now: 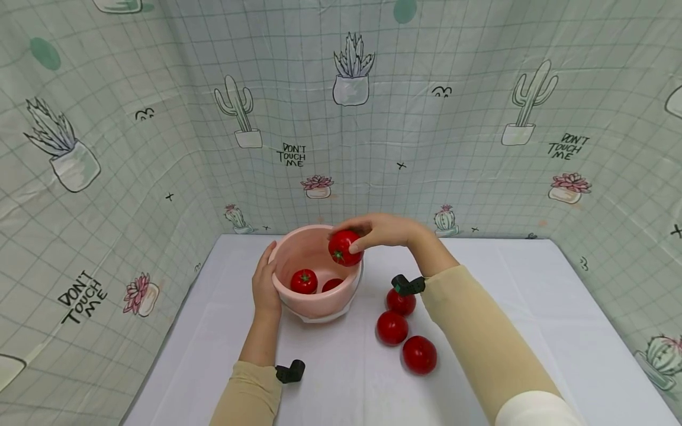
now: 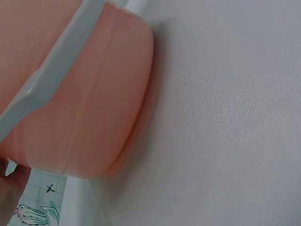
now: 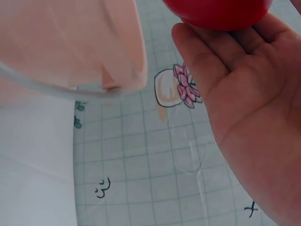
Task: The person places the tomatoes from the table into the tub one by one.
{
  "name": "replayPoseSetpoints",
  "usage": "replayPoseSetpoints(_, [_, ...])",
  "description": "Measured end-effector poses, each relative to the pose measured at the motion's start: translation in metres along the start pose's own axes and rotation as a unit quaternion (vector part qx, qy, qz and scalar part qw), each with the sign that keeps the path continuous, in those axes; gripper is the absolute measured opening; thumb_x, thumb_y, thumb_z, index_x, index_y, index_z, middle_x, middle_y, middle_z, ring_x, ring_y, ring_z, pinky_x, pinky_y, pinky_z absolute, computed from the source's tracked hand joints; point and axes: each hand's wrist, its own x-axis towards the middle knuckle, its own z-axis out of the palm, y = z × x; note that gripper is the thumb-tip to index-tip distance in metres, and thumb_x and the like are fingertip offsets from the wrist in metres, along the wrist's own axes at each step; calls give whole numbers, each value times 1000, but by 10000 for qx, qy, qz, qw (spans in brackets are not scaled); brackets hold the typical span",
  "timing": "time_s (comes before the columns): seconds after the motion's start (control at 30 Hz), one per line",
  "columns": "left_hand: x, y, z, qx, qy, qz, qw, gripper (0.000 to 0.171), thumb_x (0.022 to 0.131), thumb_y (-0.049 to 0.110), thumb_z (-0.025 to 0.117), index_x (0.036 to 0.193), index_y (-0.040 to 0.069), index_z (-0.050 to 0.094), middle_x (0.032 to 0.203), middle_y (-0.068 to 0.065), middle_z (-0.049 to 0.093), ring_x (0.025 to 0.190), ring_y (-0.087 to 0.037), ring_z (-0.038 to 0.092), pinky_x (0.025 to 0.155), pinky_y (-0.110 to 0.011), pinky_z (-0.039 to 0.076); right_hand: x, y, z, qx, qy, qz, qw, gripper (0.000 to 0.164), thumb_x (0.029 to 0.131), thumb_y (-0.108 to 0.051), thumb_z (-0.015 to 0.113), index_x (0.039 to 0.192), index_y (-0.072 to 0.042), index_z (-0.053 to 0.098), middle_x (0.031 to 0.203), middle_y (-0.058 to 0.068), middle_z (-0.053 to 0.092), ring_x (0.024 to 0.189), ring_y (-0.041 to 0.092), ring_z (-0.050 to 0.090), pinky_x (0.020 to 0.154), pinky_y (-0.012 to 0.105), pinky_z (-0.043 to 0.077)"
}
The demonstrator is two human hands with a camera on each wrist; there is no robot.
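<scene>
My right hand (image 1: pixel 386 231) holds a red tomato (image 1: pixel 343 249) by its sides over the right part of a pink bucket (image 1: pixel 319 305), its green stem end showing. In the right wrist view the same tomato (image 3: pixel 221 12) rests against the fingers, beside the bucket's wall (image 3: pixel 113 42). My left hand (image 1: pixel 264 287) grips the bucket at its left rim; the left wrist view shows its fingers (image 2: pixel 16 181) against the pink wall. Inside the bucket lie a tomato (image 1: pixel 304 281) with a green calyx and a second one (image 1: pixel 333 285), partly hidden by the front rim.
Three more tomatoes stand on the white table (image 1: pixel 330 378) to the right of the bucket: a near one (image 1: pixel 419 355), a middle one (image 1: pixel 392 328) and a far one (image 1: pixel 401 303) under my right wrist. A white handle (image 1: pixel 325 318) hangs round the bucket. Printed cloth (image 1: pixel 373 136) walls the table.
</scene>
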Motion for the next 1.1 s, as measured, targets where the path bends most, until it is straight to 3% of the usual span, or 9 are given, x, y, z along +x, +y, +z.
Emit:
replayPoseSetpoints(0.23, [0, 4, -1, 31, 31, 31, 10000, 42, 101, 37, 37, 139, 49, 49, 149, 22, 46, 144, -4, 36, 118, -40, 35, 24, -12, -1, -261, -461, -28, 9986, 57, 85, -36, 72, 139, -28, 57, 140, -3, 57, 130, 20, 50, 104, 39, 50])
replayPoseSetpoints(0.53, [3, 3, -3, -34, 93, -16, 9999, 42, 100, 36, 38, 139, 46, 51, 150, 18, 46, 145, -8, 35, 119, -42, 34, 56, -22, 6, -816, -889, 330, 9921, 52, 88, -39, 70, 138, -31, 58, 133, -8, 60, 126, 14, 52, 108, 37, 46])
replayPoseSetpoints(0.73, [3, 5, -4, -45, 41, -59, 10000, 43, 101, 35, 36, 140, 45, 51, 150, 19, 45, 145, -6, 34, 120, -40, 32, 75, -29, 17, -961, -1292, 469, 9858, 54, 87, -44, 71, 137, -25, 60, 130, -5, 62, 125, 14, 53, 107, 32, 46])
replayPoseSetpoints(0.93, [3, 5, -4, -119, -22, -93, 9999, 44, 102, 33, 34, 141, 42, 51, 151, 18, 45, 145, -6, 33, 121, -38, 31, 89, -34, 28, -1620, -1196, 848, 9758, 56, 79, -58, 73, 130, -37, 63, 135, -5, 52, 131, 16, 38, 109, 42, 43])
replayPoseSetpoints(1.1, [3, 4, -2, -104, -42, -148, 9998, 44, 102, 32, 34, 141, 42, 51, 151, 18, 45, 145, -7, 34, 120, -39, 32, 97, -34, 36, -1488, -1455, 894, 9740, 60, 81, -52, 75, 135, -31, 60, 132, -6, 57, 131, 18, 41, 109, 44, 45])
